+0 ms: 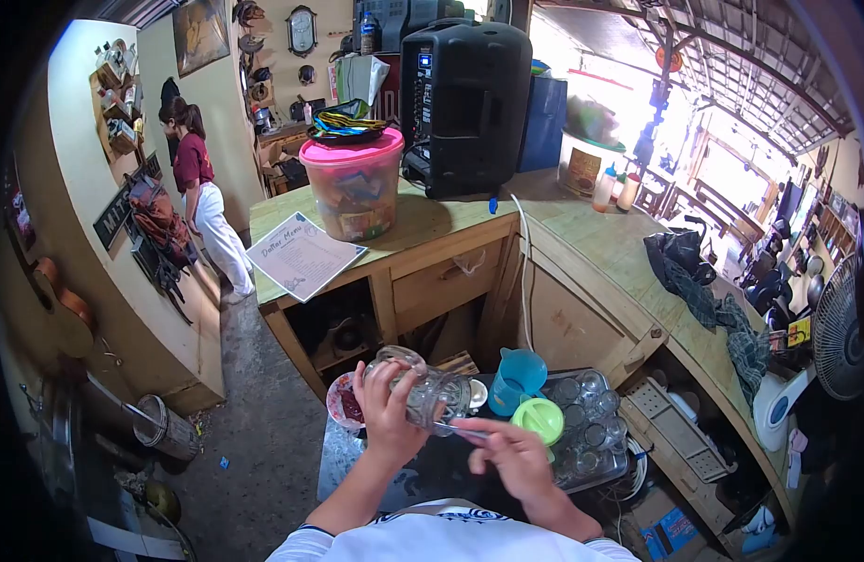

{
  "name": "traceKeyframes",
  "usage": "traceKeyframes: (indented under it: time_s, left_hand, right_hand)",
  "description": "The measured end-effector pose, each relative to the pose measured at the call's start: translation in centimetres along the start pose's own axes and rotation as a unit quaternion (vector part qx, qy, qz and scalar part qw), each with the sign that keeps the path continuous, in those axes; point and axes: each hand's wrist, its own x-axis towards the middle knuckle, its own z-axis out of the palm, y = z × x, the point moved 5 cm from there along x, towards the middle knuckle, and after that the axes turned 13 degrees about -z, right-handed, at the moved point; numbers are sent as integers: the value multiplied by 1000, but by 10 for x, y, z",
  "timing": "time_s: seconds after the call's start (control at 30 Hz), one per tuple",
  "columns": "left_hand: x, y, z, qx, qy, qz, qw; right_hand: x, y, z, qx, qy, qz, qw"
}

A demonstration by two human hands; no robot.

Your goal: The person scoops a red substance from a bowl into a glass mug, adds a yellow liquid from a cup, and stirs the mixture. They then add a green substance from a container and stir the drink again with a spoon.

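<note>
While the left hand hides part of the glass mug, its contents stay unclear.

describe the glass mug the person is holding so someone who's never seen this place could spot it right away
Start at the wooden counter with the big black speaker, then drop to the low work surface in front. The left hand grips a clear ribbed glass mug tilted on its side; unlike the small glasses upright in the tray, it is held up.
</note>
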Motion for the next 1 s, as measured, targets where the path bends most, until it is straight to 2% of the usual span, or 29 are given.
traceKeyframes:
  time_s: [0.03, 0.1, 0.17, 0.2, 0.27, 0.33, 0.43, 0.5, 0.57, 0.63, 0.7, 0.73, 0.77, 0.83, 0.87, 0.9, 0.97, 1.0]
  left_hand:
    - [-1, 2, 3, 11, -22, 1, 1000]
    - [-1, 3, 7, 20, -42, 6, 999]
    - [-3, 0, 7, 42, -54, -8, 998]
    - [-3, 0, 9, 43, -53, -9, 998]
    - [-4, -7, 12, 4, -46, -74, 996]
    - [-8, -4, 15, 13, -58, -51, 997]
    - [-9, -2, 13, 37, -77, -21, 996]
    - [-9, -4, 12, 52, -83, -16, 995]
    - [-9, -15, 15, 18, -64, -78, 995]
    - [-10, -11, 18, -11, -49, -81, 995]
    - [-9, -5, 17, 4, -48, -59, 997]
    - [-9, -7, 16, 4, -47, -58, 997]
    - [-10, -10, 14, -2, -50, -59, 997]
    - [-8, -13, 12, -9, -57, -61, 996]
    - [-8, -13, 12, -7, -68, -64, 996]
    - [-8, -13, 12, -6, -79, -69, 994]
    - [-6, -6, 13, 14, -102, -48, 994]
    - [-7, -3, 15, 35, -122, -23, 992]
  right_hand:
    - [-1, 11, 8, -19, -28, 26, 999]
    - [2, 14, -1, -31, 4, 11, 999]
    - [4, 9, -31, 134, 146, 24, 980]
    - [4, 8, -38, 157, 159, 24, 974]
    - [5, 22, -28, 141, 151, 53, 977]
    - [2, 42, -13, 124, 147, 90, 977]
    - [1, 36, -15, 132, 160, 86, 974]
    - [3, 27, -29, 140, 180, 57, 972]
    - [9, 19, -38, 89, 188, 9, 978]
    - [11, 27, -24, 86, 186, -1, 979]
    - [15, 22, -4, -60, 95, -48, 993]
    - [15, 9, -7, -141, 82, -67, 984]
    - [14, -3, -8, -139, 81, -69, 984]
    - [10, -30, -17, -117, 129, -145, 974]
    - [11, -36, -17, -147, 90, -180, 968]
    - [14, -31, -17, -148, 92, -177, 969]
    - [20, -22, 3, -340, -38, -241, 908]
    - [23, -17, 12, -312, -54, -202, 927]
